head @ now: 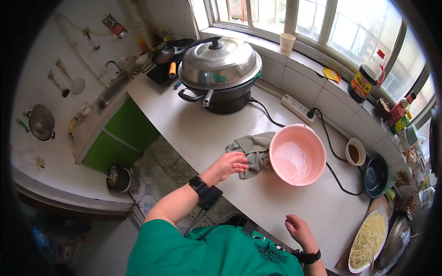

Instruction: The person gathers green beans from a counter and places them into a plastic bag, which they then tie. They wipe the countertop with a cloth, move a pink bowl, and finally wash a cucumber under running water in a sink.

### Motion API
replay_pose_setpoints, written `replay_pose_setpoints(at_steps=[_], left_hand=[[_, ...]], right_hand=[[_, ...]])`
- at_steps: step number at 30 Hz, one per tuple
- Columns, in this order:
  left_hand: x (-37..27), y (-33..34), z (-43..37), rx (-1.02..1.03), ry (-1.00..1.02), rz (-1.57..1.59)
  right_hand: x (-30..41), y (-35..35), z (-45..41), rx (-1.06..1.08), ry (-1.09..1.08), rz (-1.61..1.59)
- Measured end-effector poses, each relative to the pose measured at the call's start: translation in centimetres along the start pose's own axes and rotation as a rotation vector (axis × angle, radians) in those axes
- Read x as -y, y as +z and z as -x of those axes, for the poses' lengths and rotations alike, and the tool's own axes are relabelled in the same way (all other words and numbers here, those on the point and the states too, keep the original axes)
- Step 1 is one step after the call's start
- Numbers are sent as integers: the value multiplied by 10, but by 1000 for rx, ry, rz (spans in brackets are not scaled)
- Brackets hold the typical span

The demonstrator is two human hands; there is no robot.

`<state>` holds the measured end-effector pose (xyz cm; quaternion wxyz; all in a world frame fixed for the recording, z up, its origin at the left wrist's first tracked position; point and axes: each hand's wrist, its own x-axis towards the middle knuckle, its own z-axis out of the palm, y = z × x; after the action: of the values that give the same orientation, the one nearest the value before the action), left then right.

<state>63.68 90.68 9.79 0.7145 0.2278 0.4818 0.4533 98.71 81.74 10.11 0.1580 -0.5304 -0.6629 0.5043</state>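
My left hand (229,166) is held out, fingers spread and empty, at the near edge of a crumpled grey-green cloth (253,148); whether it touches the cloth I cannot tell. The cloth lies on the white counter (207,134), against the left side of a pink plastic basin (298,155), which looks to have a little clear liquid at its bottom. My right hand (297,229) is below the basin, near the counter's front edge, with fingers loosely bent and nothing visible in it. Both wrists wear black bands.
A lidded wok (221,65) stands on a black base at the back left. Black cables run from a power strip (298,108) around the basin. At right are a bowl of brown sauce (355,152), a dark blue bowl (375,177) and an oval dish of noodles (368,239). Bottles line the sill.
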Motion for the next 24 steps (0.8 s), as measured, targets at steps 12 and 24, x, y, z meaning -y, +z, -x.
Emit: replay_pose_setpoints(at_steps=[12, 24], left_hand=[[-107, -149, 24, -217, 341, 25], [-320, -190, -27, -86, 938, -514]], right_hand=[[105, 50, -74, 80, -40, -64], [256, 114, -208, 49, -111, -659]])
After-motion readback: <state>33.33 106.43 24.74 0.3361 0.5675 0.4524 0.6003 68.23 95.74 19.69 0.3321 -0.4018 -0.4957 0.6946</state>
